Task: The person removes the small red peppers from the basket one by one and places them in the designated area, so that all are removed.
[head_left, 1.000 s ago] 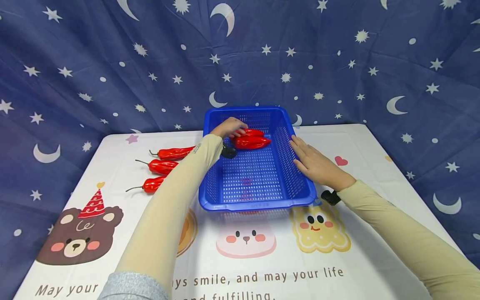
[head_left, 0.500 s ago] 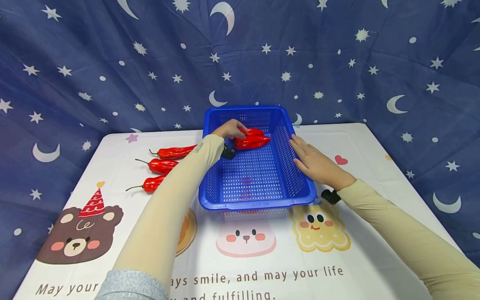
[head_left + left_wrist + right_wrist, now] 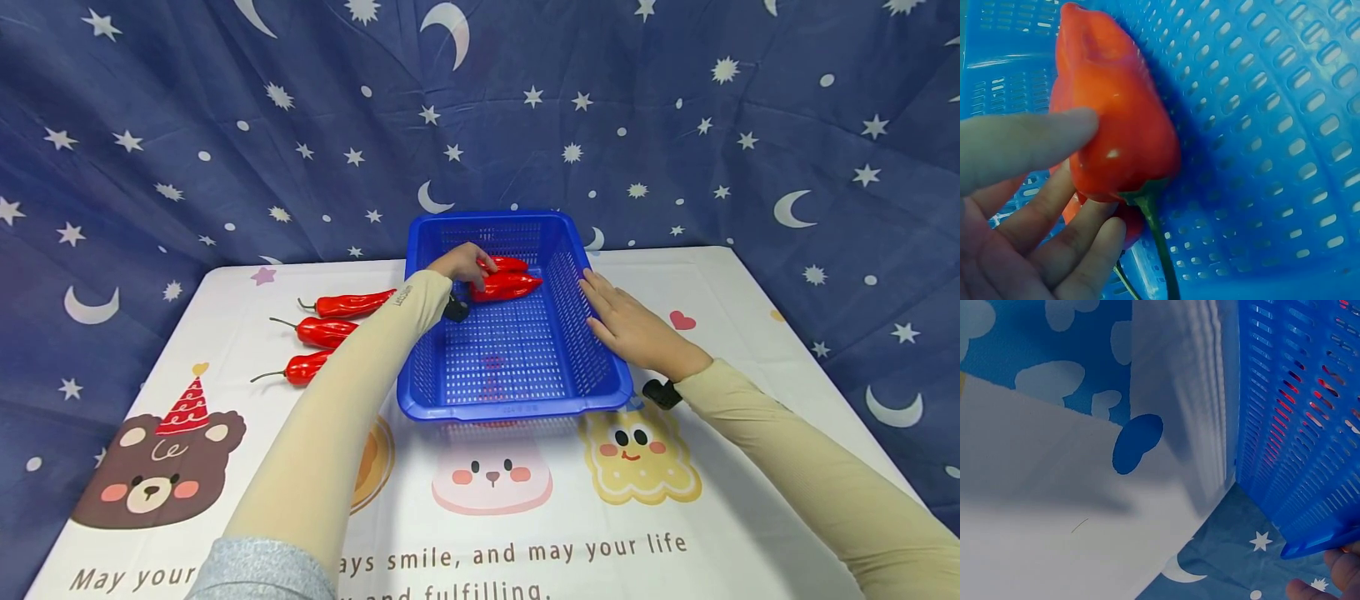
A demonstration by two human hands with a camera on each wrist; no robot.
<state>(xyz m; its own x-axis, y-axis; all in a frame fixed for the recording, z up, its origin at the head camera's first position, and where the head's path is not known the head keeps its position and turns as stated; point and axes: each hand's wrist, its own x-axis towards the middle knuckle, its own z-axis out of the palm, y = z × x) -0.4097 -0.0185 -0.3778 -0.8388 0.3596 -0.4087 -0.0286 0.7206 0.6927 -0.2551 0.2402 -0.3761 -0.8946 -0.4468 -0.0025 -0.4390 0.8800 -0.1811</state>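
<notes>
Inside a blue plastic basket [image 3: 517,407], two red chili peppers lie side by side at the back left. My left hand [image 3: 464,262] reaches over the left rim and pinches the nearer pepper [image 3: 512,287] near its stem end. In the left wrist view the thumb presses on this pepper [image 3: 1125,119], with fingers behind it and the green stem pointing down. The farther pepper [image 3: 513,263] is partly hidden by the hand. My right hand [image 3: 637,329] rests on the basket's right rim, its fingers extended.
Left of the basket lie three more red peppers, the back one [image 3: 348,305], the middle one [image 3: 324,332] and the front one [image 3: 303,368], partly covered by my left sleeve. A white printed cloth [image 3: 600,533] covers the table. Behind it hangs a starry blue curtain [image 3: 510,83].
My left hand has shifted slightly right and down, its thumb now over the nearer pepper. The right hand and the basket stay in place.
</notes>
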